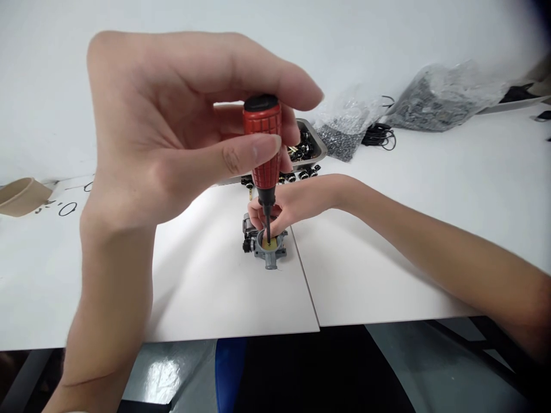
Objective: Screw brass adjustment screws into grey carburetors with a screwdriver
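Note:
My left hand point(185, 115) is closed around the red handle of a screwdriver point(263, 152) with a black end cap. The screwdriver stands nearly upright, and its tip meets the brass-coloured disc inside the round bore of a grey metal carburetor point(270, 261). This small carburetor rests on the white table and has a black round fitting on its left side. Reaching in from the right, my right hand point(279, 209) has its fingers at the back of the carburetor, steadying it. The screwdriver hides part of those fingers.
Behind my hands is a metal tray point(318, 146) of black and brass parts, several more lying before it. Clear plastic bags point(447, 94) of small parts and a black cable coil point(379, 136) lie back right. A cardboard-coloured tub point(26, 196) and black rings point(68, 209) are left.

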A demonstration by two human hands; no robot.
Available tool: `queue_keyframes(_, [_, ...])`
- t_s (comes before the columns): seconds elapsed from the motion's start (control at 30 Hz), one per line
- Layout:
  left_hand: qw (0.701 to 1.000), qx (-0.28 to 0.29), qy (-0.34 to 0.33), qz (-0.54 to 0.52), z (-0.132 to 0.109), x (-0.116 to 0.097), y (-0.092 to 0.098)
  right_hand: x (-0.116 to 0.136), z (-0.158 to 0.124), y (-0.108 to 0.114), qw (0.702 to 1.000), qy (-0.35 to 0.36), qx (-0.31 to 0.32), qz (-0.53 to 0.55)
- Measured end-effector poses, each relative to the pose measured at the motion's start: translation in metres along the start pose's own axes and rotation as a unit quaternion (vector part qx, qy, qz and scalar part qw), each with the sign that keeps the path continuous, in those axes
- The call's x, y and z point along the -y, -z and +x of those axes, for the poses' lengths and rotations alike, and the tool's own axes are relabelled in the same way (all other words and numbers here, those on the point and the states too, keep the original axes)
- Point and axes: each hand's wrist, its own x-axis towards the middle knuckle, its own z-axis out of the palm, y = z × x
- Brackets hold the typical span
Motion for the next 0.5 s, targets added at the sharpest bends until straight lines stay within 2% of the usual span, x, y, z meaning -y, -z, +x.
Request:
queue_keyframes(0.3, [1.000, -0.002, -0.002, -0.005, 0.0008, -0.0001, -0.0005, 0.0002, -0.0007, 0.0004, 1.000, -0.001, -0.005, 0.003])
queue_keyframes(0.5, [0.999, -0.010, -0.012, 0.037, 0.0011, -0.0008, -0.0016, 0.0008, 0.0016, 0.0015, 1.000, 0.006, 0.014, -0.022])
